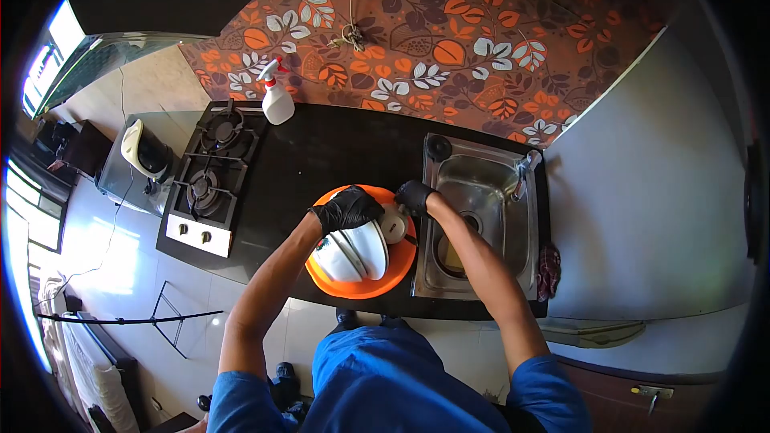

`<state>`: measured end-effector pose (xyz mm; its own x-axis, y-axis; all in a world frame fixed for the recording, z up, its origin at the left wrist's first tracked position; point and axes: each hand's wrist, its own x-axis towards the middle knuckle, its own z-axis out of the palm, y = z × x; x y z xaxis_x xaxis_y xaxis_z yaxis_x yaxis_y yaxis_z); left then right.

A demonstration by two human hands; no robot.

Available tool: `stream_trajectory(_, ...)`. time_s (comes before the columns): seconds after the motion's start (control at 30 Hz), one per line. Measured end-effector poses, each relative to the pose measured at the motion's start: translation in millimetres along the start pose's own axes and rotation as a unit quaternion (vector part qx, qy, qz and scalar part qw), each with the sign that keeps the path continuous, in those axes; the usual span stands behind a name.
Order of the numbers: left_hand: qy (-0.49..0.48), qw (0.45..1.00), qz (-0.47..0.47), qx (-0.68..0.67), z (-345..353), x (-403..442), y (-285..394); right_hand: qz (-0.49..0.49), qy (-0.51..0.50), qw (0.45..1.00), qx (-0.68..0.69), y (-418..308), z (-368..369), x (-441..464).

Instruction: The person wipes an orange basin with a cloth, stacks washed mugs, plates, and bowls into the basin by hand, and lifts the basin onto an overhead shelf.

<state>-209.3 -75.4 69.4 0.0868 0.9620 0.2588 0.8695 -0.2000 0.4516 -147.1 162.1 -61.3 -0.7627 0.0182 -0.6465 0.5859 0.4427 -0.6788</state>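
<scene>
An orange basin (365,290) stands on the black counter, left of the sink. White bowls or plates (341,261) lean on edge inside it, beside a small pale cup-like piece (394,225). My left hand (347,208), in a black glove, is over the basin's far side, just above the white dishes. Its fingers are curled, and what they hold, if anything, is hidden. My right hand (415,196), also black-gloved, is closed at the basin's far right rim, close to the pale piece. Whatever is in its fingers cannot be made out.
The steel sink (525,256) with its tap (525,167) is on the right. A dark red cloth (549,271) hangs at the counter's right edge. At the left are a gas stove (210,184) and a white spray bottle (277,103). Another person's foot (285,370) shows below.
</scene>
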Motion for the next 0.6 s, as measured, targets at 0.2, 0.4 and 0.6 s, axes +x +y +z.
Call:
stream_trajectory(0.2, 0.008, 0.997, -0.006, 0.073, 15.4, -4.1, -8.2, -0.163, 0.146, 0.945, -0.244, -12.4, 5.9, -8.8)
stream_trajectory(0.4, 0.022, 0.991, 0.011, 0.134, 9.0, -5.1, 2.6, -0.117, 0.222, 0.956, -0.15, -29.4, 17.5, -32.0)
stream_trajectory(0.6, 0.12, 0.99, -0.057, 0.054, 7.6, -16.5, 9.7, -0.102, 0.21, 0.964, -0.128, -51.5, 20.1, -63.7)
